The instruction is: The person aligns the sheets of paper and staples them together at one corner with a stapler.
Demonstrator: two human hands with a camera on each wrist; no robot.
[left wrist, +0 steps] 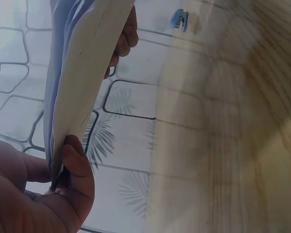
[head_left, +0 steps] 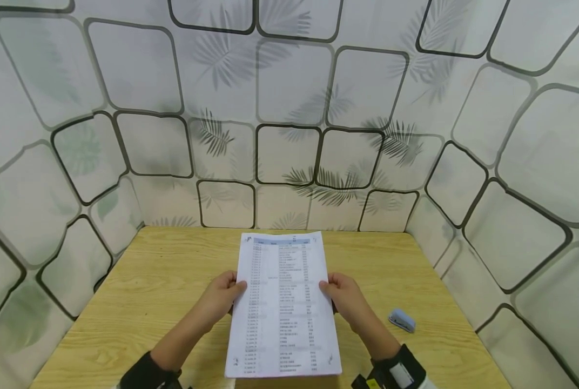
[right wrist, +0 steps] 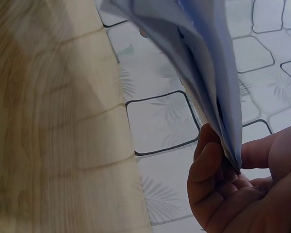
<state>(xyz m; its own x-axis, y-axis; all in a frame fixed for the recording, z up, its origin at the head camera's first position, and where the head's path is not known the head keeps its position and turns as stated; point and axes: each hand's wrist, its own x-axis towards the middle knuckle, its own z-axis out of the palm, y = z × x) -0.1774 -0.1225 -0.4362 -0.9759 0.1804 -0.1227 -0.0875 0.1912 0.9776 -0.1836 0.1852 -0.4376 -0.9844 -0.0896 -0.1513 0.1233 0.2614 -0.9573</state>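
Both hands hold a stack of printed paper sheets (head_left: 284,308) upright, its printed face with table rows turned toward the head camera. The left hand (head_left: 220,296) grips the left edge, thumb in front and fingers behind. On the opposite edge the right hand (head_left: 347,298) grips in the same way. From the left wrist view the sheets (left wrist: 82,73) appear edge-on, pinched between thumb and curled fingers. Several layers of the sheets (right wrist: 203,63) spread slightly apart in the right wrist view. A small blue stapler (head_left: 402,320) lies on the table, right of the right hand.
The wooden table (head_left: 173,259) has a light yellow grain. Patterned fabric walls (head_left: 289,156) with dark rounded outlines and leaf prints enclose it at the back and sides. Dark bands (head_left: 398,370) circle both wrists.
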